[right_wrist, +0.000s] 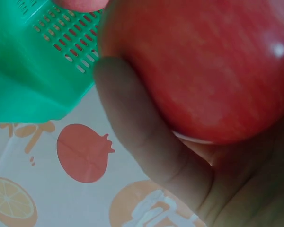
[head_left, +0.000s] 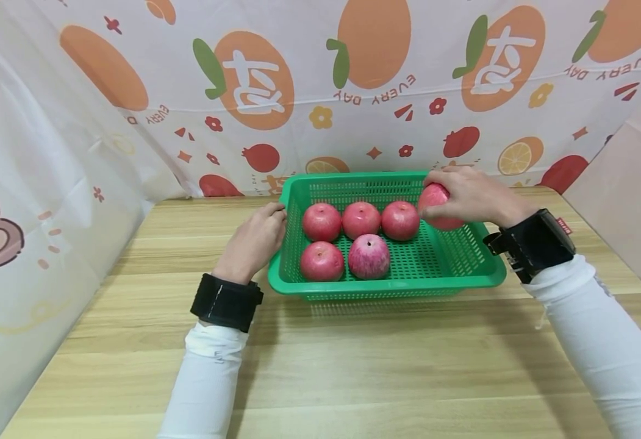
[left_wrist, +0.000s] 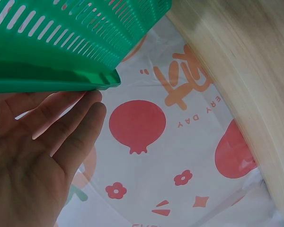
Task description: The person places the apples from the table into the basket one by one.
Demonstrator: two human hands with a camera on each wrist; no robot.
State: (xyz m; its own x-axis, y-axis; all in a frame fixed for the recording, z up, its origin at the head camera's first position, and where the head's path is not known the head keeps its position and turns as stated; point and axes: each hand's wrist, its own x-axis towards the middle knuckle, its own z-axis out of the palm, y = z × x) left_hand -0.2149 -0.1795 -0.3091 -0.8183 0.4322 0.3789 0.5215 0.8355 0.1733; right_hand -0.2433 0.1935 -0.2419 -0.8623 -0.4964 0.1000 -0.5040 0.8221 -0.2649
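Note:
A green plastic basket (head_left: 386, 285) with slotted walls stands on the table. My right hand (head_left: 471, 194) grips a red apple (head_left: 434, 196) over the basket's right end; in the right wrist view the thumb (right_wrist: 132, 118) lies along the apple (right_wrist: 203, 66). At the basket's left side, my left hand (head_left: 257, 241) touches the rim. Its fingers (left_wrist: 80, 137) are fairly straight in the left wrist view, fingertips against the rim (left_wrist: 52, 86). Inside the basket, a back row of red apples (head_left: 361, 219) sits behind another red apple (head_left: 322, 261) and a purple-streaked apple (head_left: 369, 256).
The wood-grain table (head_left: 320, 366) extends in front of the basket and to both sides. A white fruit-print cloth (head_left: 309, 79) hangs right behind the basket, and more cloth (head_left: 40, 213) borders the left side. Black bands (head_left: 228, 303) are around both wrists.

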